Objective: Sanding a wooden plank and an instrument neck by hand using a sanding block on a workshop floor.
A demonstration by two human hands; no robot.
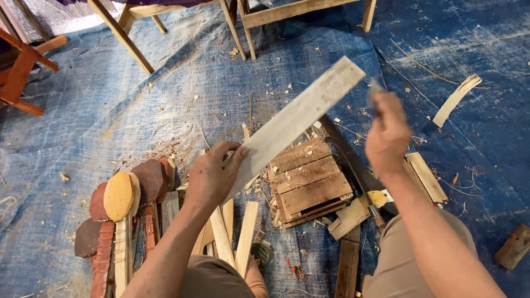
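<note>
nearest, cut wooden slats [234,234] lie between the person's knees, with paddle-shaped wooden blanks [118,209] to their left on the blue tarp [110,110]. just beyond, the left hand [212,176] grips the lower end of a long pale wooden board [301,116], tilted up over a small slatted wooden block [309,182]. the right hand [386,135] is raised, fist closed around a blurred tool i cannot identify. farther off stand wooden stool legs [240,27].
</note>
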